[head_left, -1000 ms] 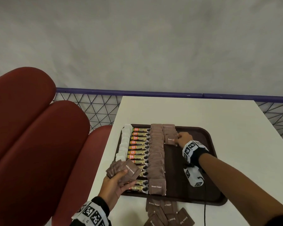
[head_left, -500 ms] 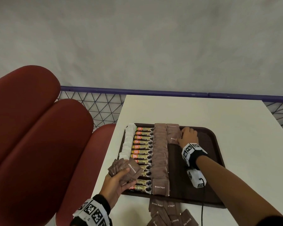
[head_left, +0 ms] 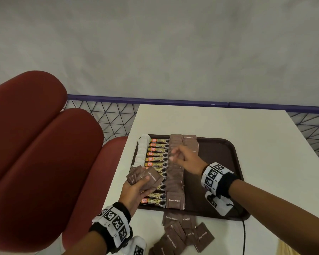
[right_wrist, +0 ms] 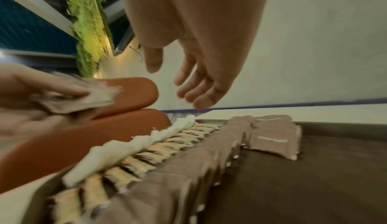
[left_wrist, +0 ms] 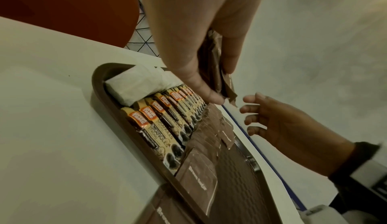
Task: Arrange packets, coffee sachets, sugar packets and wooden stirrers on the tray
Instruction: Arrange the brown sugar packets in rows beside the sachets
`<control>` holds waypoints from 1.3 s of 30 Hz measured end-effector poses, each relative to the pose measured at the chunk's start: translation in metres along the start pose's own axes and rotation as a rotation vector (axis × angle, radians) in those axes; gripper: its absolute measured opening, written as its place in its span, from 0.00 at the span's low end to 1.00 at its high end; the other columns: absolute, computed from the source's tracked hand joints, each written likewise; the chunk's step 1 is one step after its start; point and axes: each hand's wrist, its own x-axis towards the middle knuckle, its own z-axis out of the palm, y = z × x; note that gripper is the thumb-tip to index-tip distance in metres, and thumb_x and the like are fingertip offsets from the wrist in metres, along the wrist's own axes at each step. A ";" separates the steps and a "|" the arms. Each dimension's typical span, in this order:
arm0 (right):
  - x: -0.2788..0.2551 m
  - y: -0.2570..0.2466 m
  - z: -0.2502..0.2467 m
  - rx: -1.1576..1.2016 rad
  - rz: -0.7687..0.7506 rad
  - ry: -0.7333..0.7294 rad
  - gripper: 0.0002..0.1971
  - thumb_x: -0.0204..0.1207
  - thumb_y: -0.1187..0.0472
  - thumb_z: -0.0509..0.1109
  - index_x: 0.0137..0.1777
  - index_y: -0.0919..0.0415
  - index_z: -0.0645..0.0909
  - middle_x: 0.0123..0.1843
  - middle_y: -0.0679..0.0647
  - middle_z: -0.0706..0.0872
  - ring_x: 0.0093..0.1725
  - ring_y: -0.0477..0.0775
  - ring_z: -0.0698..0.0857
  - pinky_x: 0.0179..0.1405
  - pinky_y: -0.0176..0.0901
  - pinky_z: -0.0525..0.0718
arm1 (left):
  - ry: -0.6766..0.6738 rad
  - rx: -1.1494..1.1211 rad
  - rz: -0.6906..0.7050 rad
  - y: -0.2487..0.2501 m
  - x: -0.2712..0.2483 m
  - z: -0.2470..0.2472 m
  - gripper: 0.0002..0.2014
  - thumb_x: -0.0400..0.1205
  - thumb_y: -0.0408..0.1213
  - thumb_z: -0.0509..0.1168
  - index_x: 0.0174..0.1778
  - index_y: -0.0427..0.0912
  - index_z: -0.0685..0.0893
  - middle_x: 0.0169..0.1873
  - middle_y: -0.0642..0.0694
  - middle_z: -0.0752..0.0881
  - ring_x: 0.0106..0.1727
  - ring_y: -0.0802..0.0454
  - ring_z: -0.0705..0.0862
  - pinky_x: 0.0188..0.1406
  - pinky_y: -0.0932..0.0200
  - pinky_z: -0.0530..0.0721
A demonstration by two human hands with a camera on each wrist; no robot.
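A dark brown tray (head_left: 223,162) lies on the white table. It carries a column of white packets (head_left: 141,153), a column of coffee sachets (head_left: 157,155) and a long row of brown sugar packets (head_left: 175,184), with a short second row (head_left: 191,144) started at the far end. My left hand (head_left: 134,188) grips a fanned stack of brown sugar packets (head_left: 145,178) over the tray's near left side; the stack (left_wrist: 217,72) shows between thumb and fingers in the left wrist view. My right hand (head_left: 182,157) hovers empty above the sugar rows, fingers (right_wrist: 196,92) relaxed and spread.
A loose heap of brown sugar packets (head_left: 182,232) lies on the table in front of the tray. Red padded seats (head_left: 35,153) stand to the left. A blue rail with wire mesh (head_left: 155,103) runs behind the table. A black cable (head_left: 244,234) trails off the tray's near right corner.
My right hand has left the short sugar row at the tray's far end, empty, and moved back and left toward my left hand. The left hand still holds its stack.
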 end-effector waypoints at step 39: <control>0.006 0.046 -0.029 0.162 0.714 0.528 0.11 0.75 0.64 0.70 0.54 0.69 0.83 0.52 0.65 0.86 0.54 0.63 0.83 0.55 0.47 0.79 | 0.023 0.125 -0.076 -0.007 0.001 -0.005 0.14 0.79 0.31 0.67 0.60 0.46 0.80 0.52 0.36 0.88 0.52 0.39 0.88 0.38 0.55 0.87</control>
